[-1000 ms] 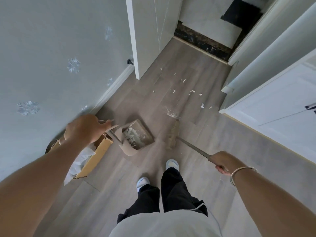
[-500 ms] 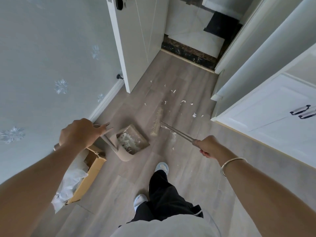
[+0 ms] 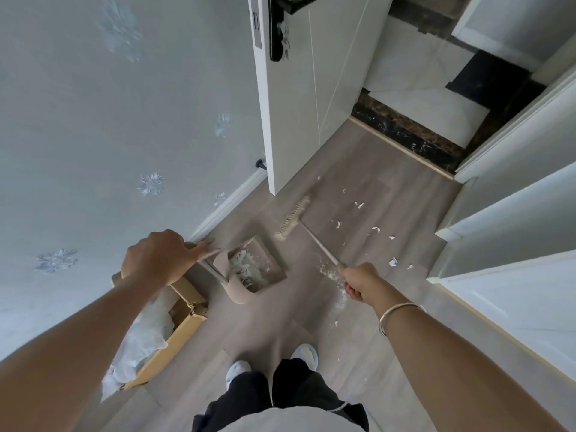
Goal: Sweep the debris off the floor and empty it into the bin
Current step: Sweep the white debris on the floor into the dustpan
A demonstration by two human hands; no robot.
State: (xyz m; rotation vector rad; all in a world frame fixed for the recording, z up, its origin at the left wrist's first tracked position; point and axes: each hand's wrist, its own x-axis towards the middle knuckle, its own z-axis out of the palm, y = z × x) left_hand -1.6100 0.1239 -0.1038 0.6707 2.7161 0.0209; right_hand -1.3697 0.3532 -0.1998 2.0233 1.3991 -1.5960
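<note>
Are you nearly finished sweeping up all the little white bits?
About halfway. Done: a heap of swept scraps sits in the dustpan. In hand: the left hand grips the dustpan's handle, and the right hand holds the broom out beyond the pan. Left: loose scraps near the door and dust beside the right hand need sweeping in, then the pan gets emptied into the lined box, seemingly the bin.

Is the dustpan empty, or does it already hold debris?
Partly full: white scraps lie piled inside the dustpan, toward its handle end.
</note>
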